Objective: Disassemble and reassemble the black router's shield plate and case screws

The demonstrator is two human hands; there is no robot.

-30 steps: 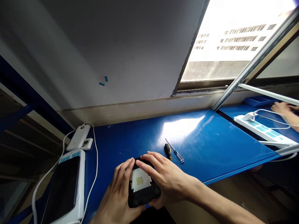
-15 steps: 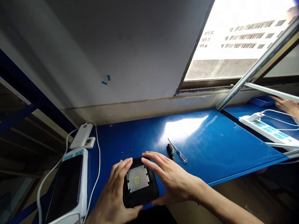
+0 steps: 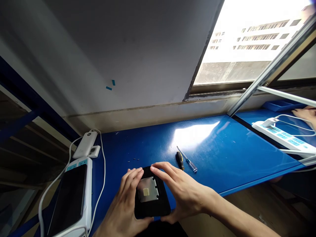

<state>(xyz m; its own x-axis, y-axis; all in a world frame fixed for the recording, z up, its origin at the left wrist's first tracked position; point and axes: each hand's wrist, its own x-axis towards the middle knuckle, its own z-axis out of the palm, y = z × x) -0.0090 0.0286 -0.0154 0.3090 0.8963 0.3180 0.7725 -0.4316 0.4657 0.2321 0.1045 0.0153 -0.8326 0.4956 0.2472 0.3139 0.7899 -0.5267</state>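
A squarish black casing [image 3: 154,208] with a shiny metal plate [image 3: 151,187] inside sits at the table's front edge. A small pale yellow square pad [image 3: 146,192] shows on the plate. My left hand [image 3: 124,200] grips the casing's left side, fingers over the far edge and thumb at the near edge. On the opposite side my right hand [image 3: 181,191] is closed round the far and near right corners. Just beyond lie a few tiny screws [image 3: 134,159]. To the right are a black-and-yellow screwdriver [image 3: 180,160] and a clear blue-handled screwdriver [image 3: 190,164].
At left, a phone [image 3: 69,197] lies on a white power strip [image 3: 88,192], near a white power bank [image 3: 85,144] and cables. Across a metal frame at right are another power strip [image 3: 283,135], a blue tray [image 3: 281,104] and another person's hand [image 3: 306,115].
The casing has shifted slightly right and its tilt has changed, with both my hands still on it. The other person's hand has moved down and right from the blue tray.
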